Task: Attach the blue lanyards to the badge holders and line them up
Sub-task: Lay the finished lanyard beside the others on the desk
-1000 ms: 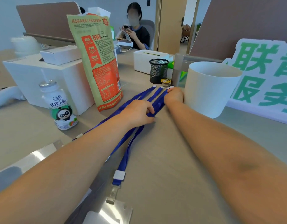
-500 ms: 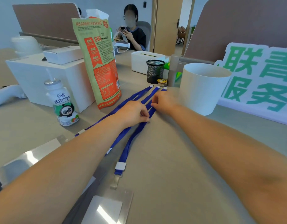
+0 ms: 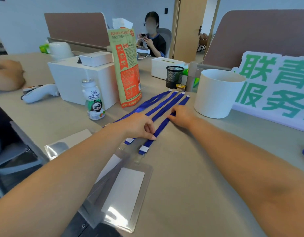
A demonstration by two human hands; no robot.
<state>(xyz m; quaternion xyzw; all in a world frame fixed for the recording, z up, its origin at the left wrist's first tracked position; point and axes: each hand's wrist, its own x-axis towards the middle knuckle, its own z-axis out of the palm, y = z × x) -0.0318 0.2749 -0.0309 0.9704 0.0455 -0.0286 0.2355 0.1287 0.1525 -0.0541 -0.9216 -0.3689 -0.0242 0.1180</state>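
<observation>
Several blue lanyards (image 3: 166, 104) lie side by side on the grey table (image 3: 190, 168), running from white tips near the mesh cup towards me. My left hand (image 3: 139, 125) pinches the nearest lanyard (image 3: 158, 130) just above its white clasp (image 3: 144, 148). My right hand (image 3: 182, 115) rests further up, fingertips pressing the same strap flat. A clear badge holder (image 3: 127, 190) with a white card hangs from that clasp, close to me. Another clear holder (image 3: 59, 147) lies to the left, and a third is partly hidden under my left forearm.
A white round tub (image 3: 216, 93) and a green-lettered sign (image 3: 276, 82) stand right of the lanyards. On the left are an orange snack bag (image 3: 128, 69), a small drink bottle (image 3: 94, 101) and a white box (image 3: 74, 79). A black mesh cup (image 3: 174, 76) stands behind. Another person's hand (image 3: 7, 74) is far left.
Both hands have slid along the lanyards towards me, away from the far tips. The far ends now lie spread in a row, and the near badge holder shows fully.
</observation>
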